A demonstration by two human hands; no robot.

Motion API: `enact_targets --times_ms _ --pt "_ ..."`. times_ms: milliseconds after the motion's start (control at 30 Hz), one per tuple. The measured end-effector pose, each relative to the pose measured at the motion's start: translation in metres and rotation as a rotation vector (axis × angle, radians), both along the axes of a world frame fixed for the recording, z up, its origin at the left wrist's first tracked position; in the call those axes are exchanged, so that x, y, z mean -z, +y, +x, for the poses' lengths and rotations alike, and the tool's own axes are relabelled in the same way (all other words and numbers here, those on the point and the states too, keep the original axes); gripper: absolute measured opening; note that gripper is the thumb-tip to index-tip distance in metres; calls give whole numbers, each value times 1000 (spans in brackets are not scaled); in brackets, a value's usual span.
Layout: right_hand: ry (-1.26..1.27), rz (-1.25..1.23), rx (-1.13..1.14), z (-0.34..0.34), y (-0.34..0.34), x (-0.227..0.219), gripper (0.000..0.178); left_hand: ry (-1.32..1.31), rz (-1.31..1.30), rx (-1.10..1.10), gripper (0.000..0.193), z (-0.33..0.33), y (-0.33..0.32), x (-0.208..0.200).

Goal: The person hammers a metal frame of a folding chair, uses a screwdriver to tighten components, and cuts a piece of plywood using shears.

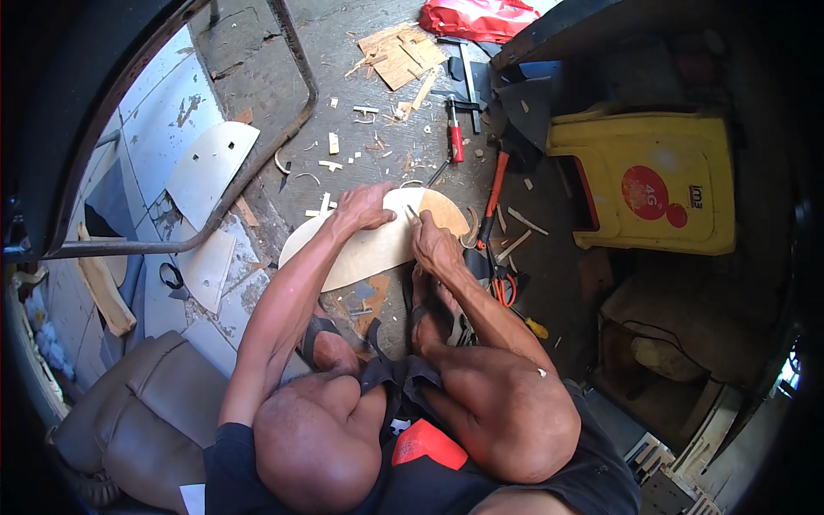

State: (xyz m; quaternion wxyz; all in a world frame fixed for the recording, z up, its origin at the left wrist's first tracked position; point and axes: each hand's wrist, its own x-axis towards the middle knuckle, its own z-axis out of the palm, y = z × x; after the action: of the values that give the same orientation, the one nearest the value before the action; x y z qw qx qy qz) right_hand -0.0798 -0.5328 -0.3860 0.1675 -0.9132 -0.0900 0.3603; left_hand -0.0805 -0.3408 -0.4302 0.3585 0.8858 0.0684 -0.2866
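A pale rounded board lies flat before my feet, with a tan patch at its right end. My left hand grips its far edge, thumb on the top face and fingers by the rim. Over the board's right part, my right hand is closed around a small thin tool. Only the tip of that tool shows between the fingers, so its kind is unclear. Curled offcuts lie just right of the board.
Right of the board are an orange-handled hammer, orange-handled pliers and a yellow plastic container. A red-handled screwdriver and a clamp lie farther off. A metal frame stands at left, near cut panels. Wood scraps litter the floor.
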Motion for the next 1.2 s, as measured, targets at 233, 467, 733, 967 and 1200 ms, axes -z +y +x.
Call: enact_targets --times_ms 233,467,733,967,1200 --pt "27 -24 9 -3 1 18 31 -6 26 -18 53 3 -4 2" --pt "26 -37 -4 0 5 18 32 50 35 -13 58 5 -4 1" --pt "-23 -105 -146 6 10 17 36 71 28 -47 56 7 -1 7" --pt "38 -133 -414 40 15 25 31 32 1 -143 47 5 -5 7" --pt "9 -115 -433 32 22 18 25 126 47 -68 59 1 -10 10"
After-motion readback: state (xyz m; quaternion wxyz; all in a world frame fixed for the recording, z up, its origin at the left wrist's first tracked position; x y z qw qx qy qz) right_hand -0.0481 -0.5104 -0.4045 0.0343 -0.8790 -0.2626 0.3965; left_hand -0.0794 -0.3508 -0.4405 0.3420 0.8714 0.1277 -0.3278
